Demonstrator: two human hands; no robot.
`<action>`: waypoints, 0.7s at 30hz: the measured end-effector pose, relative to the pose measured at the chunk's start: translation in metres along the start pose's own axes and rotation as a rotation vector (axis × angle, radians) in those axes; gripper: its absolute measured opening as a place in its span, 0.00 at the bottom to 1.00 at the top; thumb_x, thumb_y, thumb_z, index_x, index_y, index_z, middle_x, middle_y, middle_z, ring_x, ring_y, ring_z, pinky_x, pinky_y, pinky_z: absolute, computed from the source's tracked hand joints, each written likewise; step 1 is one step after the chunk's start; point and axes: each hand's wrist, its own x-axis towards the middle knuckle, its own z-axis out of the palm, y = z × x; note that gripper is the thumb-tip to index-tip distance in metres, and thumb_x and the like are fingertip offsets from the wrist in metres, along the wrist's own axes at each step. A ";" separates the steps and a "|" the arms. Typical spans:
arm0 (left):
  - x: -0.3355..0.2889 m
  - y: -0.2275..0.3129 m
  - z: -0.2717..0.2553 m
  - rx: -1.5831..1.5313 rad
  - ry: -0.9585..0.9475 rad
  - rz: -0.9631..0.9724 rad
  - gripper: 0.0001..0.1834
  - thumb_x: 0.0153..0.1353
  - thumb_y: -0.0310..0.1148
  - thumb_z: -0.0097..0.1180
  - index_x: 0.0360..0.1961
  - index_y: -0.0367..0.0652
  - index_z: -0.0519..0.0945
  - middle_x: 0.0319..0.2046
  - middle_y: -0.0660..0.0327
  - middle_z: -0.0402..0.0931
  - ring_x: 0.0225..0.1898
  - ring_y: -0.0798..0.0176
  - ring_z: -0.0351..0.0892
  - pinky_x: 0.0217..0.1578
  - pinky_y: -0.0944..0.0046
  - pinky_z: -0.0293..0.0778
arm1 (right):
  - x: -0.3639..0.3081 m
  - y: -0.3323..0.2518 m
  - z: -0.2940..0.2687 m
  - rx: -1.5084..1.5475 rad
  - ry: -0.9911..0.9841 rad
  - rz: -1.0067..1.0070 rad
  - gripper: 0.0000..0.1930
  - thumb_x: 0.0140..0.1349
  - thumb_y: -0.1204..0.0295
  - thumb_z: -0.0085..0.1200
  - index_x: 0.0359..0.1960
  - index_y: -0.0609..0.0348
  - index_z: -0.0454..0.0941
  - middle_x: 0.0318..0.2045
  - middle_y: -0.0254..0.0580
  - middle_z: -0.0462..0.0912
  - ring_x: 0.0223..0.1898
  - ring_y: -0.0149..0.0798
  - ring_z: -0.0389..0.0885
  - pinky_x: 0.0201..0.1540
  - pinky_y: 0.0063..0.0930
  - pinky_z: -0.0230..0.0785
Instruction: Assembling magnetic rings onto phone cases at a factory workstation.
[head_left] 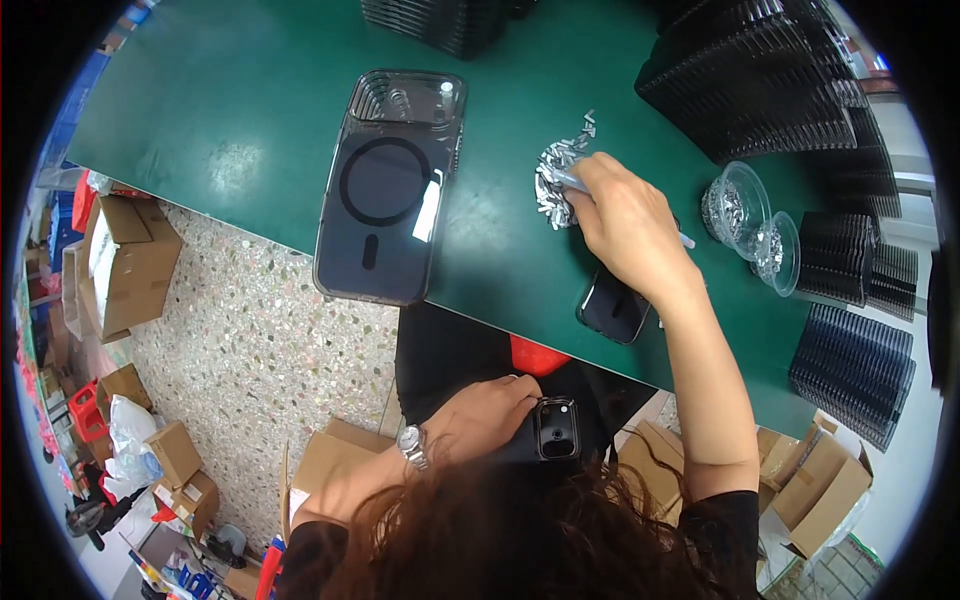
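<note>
Dark hair (450,540) lies nearest the camera, below the fingers of both hands. Right of the right hand (628,215) and its fingers, two clear round cups, an upper cup (757,192) and a lower cup (790,238), hold small silvery pieces. Those fingers are clamped on a slim grey tool (570,180); a pile of metal bits (552,185) lies on the green bench (490,250) at their tips. Beside the fingers of the left hand (480,415) is a dark phone-shaped piece (557,430); I cannot tell whether they grip it.
</note>
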 end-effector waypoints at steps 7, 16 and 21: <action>-0.001 0.036 -0.011 0.161 -0.047 -0.149 0.08 0.72 0.33 0.56 0.47 0.43 0.81 0.39 0.49 0.83 0.42 0.40 0.83 0.43 0.47 0.79 | -0.036 0.008 -0.044 0.660 -0.024 0.286 0.11 0.71 0.70 0.56 0.44 0.68 0.80 0.33 0.45 0.84 0.35 0.39 0.82 0.41 0.34 0.72; 0.014 0.057 -0.001 0.144 -0.096 -0.111 0.08 0.69 0.28 0.58 0.45 0.36 0.80 0.36 0.46 0.84 0.40 0.42 0.85 0.42 0.51 0.79 | -0.154 -0.004 -0.075 1.268 0.083 0.453 0.10 0.68 0.78 0.61 0.48 0.69 0.84 0.40 0.36 0.86 0.39 0.25 0.82 0.44 0.22 0.75; 0.027 0.064 0.009 0.150 -0.099 -0.017 0.05 0.69 0.27 0.58 0.41 0.37 0.82 0.34 0.49 0.84 0.37 0.44 0.85 0.37 0.54 0.78 | -0.213 -0.008 -0.045 1.157 0.190 0.425 0.05 0.66 0.78 0.63 0.41 0.65 0.85 0.34 0.30 0.84 0.35 0.22 0.77 0.38 0.20 0.70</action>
